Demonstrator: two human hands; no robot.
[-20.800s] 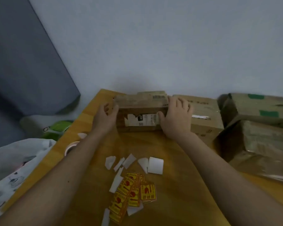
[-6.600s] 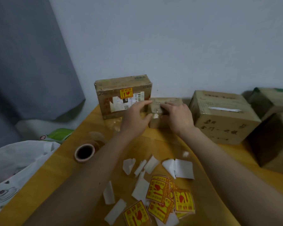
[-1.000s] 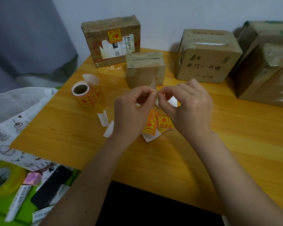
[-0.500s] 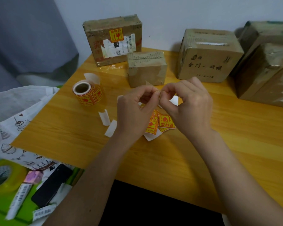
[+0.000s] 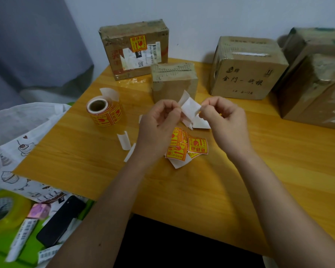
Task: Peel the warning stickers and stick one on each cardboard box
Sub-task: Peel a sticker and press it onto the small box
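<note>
I saw both hands raised above the middle of the bench (image 5: pixel 211 190), sharing one white piece of sticker paper (image 5: pixel 190 108). The left hand (image 5: pixel 159 128) pinched its left edge between thumb and curled fingers, and the right hand (image 5: pixel 223 122) pinched its right edge the same way. The piece showed only its blank white face to me; I could not tell whether that was backing or the sticker's reverse. It ran roughly left to right between the two pinches, with one white corner poking up and away toward the small box (image 5: pixel 174 82) just behind it.

Below the hands, loose yellow-and-red warning stickers (image 5: pixel 191 147) lay overlapping flat on the bench, their print facing up. White backing scraps (image 5: pixel 124 141) lay scattered beside them. The sticker roll (image 5: pixel 104 113) lay on its side to the left, its core opening toward me and to the left, a white tail curling up from it.

At the back left stood the labelled box (image 5: pixel 135 49) with a warning sticker already on its front face. The box with handwriting (image 5: pixel 246 68) and the large taped box (image 5: pixel 315 78) stood to the right.
</note>
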